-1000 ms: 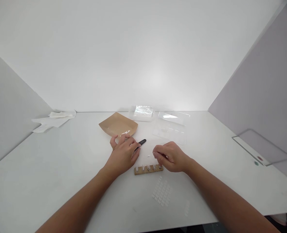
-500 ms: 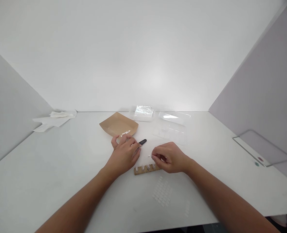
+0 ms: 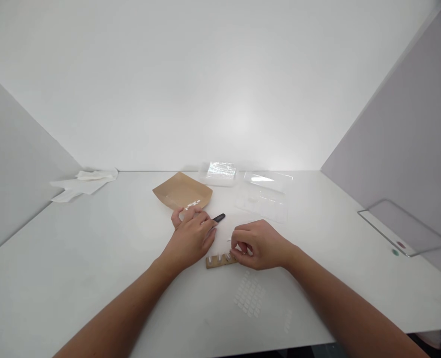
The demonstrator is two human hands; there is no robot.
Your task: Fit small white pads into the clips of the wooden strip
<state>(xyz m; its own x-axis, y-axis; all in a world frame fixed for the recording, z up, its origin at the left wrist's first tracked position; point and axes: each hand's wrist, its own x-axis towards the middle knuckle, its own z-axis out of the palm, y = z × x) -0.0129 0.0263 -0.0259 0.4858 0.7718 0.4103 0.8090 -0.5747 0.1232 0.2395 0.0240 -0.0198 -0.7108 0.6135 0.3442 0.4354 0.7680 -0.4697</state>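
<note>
A thin wooden strip [image 3: 213, 264] lies on the table with small clear pieces like nail tips [image 3: 219, 257] standing along it. My right hand [image 3: 260, 244] is closed in a pinch at the strip's right part, covering that end; whatever its fingertips hold is hidden. Just beyond those fingertips lies a tiny white bit [image 3: 228, 239]. My left hand [image 3: 191, 236] rests in front of a brown paper tray [image 3: 177, 189], its fingers curled over a slim black tool [image 3: 219, 218] whose dark end sticks out. Small white pieces [image 3: 193, 204] lie in the tray.
Clear plastic packaging [image 3: 220, 173] and clear plastic sheets [image 3: 267, 181] lie behind the hands. A sheet of small translucent tabs [image 3: 249, 296] is in front. White tissues [image 3: 88, 184] lie at the far left; a metal wire frame [image 3: 407, 228] stands at the right.
My right hand has moved slightly down and left, from beside the tiny white bit onto the strip, now covering its rightmost visible clear piece. My left hand stays put.
</note>
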